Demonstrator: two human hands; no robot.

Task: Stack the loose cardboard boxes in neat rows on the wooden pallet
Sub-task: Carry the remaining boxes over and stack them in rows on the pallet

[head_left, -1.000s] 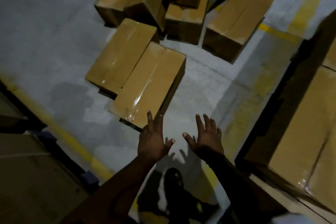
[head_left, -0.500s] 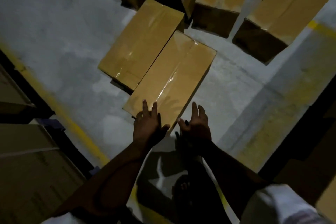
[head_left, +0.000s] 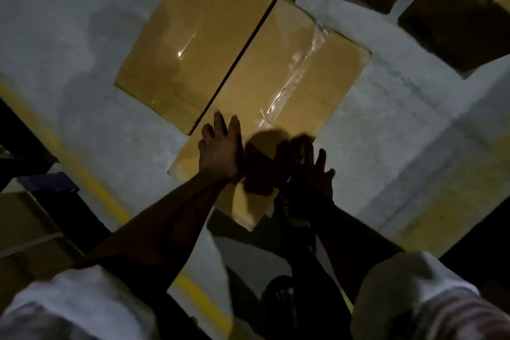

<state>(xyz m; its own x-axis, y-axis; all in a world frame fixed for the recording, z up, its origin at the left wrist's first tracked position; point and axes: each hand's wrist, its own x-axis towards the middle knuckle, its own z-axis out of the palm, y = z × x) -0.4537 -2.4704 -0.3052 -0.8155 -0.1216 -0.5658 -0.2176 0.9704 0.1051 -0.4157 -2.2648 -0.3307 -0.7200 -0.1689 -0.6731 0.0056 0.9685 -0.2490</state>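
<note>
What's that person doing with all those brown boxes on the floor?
A person is bending over cardboard boxes that lie on a grey floor. Both hands reach for the nearest box. The left hand is over its near end with straight fingers, and the right hand, fingers spread, is at its near right edge. The box lies flat beside a second box, not yet lifted. More boxes sit farther back.

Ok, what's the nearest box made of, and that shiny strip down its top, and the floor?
Nearest box: brown cardboard, matte, with sharp folded edges. Shiny strip: likely clear plastic packing tape, glossy and wrinkled, glinting along the seam. Floor: probably bare concrete, grey, dull and mottled.
</note>
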